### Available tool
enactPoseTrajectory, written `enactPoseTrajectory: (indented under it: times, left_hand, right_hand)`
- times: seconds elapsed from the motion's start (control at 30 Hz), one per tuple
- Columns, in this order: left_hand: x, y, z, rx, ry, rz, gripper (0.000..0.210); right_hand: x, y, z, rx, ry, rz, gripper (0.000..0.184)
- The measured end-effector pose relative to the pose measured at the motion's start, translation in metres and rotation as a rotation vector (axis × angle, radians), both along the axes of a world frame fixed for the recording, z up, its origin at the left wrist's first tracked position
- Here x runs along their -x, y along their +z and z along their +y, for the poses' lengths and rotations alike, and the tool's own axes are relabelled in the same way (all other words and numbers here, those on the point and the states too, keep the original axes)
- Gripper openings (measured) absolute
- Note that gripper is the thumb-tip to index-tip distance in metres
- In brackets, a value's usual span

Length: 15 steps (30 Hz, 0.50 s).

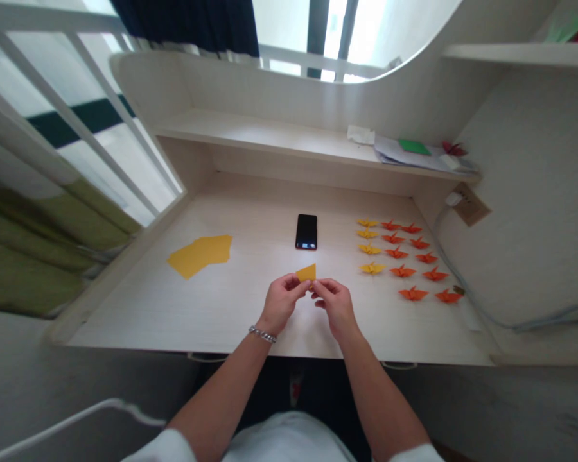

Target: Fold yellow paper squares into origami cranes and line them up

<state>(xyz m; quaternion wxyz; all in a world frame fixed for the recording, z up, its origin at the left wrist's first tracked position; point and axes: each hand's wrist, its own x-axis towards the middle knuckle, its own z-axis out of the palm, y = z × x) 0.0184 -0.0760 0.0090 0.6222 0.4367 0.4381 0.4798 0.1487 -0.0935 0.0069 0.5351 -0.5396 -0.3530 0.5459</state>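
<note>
A small folded piece of yellow origami paper (307, 273) is held up over the desk between my two hands. My left hand (284, 298) pinches its left and lower side. The fingertips of my right hand (334, 300) are closed at its lower right corner, where fingers cover part of the paper. Off to the right stand folded paper cranes in rows, yellow cranes (372, 268) nearer me and orange cranes (403, 271) further right. Several flat yellow sheets (202, 253) lie overlapped on the left.
A black phone (307, 232) lies just beyond my hands on the white desk (250, 192). The raised shelf (270, 138) at the back carries papers (390, 151) and a green sheet (414, 147). A cable (491, 317) runs along the right wall from a socket (471, 204).
</note>
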Motion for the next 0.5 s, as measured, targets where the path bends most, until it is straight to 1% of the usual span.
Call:
enactPoseTrajectory:
  times: [0.07, 0.1, 0.17, 0.23, 0.3, 0.4, 0.5]
  left_hand:
    - [0.007, 0.003, 0.004, 0.012, -0.066, 0.041, 0.025]
    - [0.011, 0.005, 0.005, 0.020, -0.118, 0.065, 0.025]
    - [0.017, 0.009, 0.005, 0.021, -0.227, 0.115, 0.023]
    - [0.019, 0.012, 0.004, 0.015, -0.282, 0.133, 0.020]
    - [0.018, 0.013, 0.002, 0.000, -0.267, 0.109, 0.020]
    - [0.016, 0.012, -0.001, -0.038, -0.213, 0.078, 0.020]
    - [0.016, 0.013, -0.001, -0.052, -0.220, 0.102, 0.020]
  right_hand:
    - [-0.009, 0.003, 0.002, -0.027, 0.044, -0.081, 0.028]
    - [-0.015, 0.005, 0.004, -0.043, 0.050, -0.082, 0.030]
    - [-0.024, 0.009, 0.007, -0.063, 0.114, -0.045, 0.034]
    - [-0.029, 0.012, 0.010, -0.054, 0.203, -0.046, 0.030]
    - [-0.030, 0.014, 0.010, -0.038, 0.230, -0.045, 0.026]
    - [-0.026, 0.015, 0.007, 0.001, 0.218, -0.028, 0.024]
    - [-0.025, 0.018, 0.005, 0.032, 0.256, -0.031, 0.022]
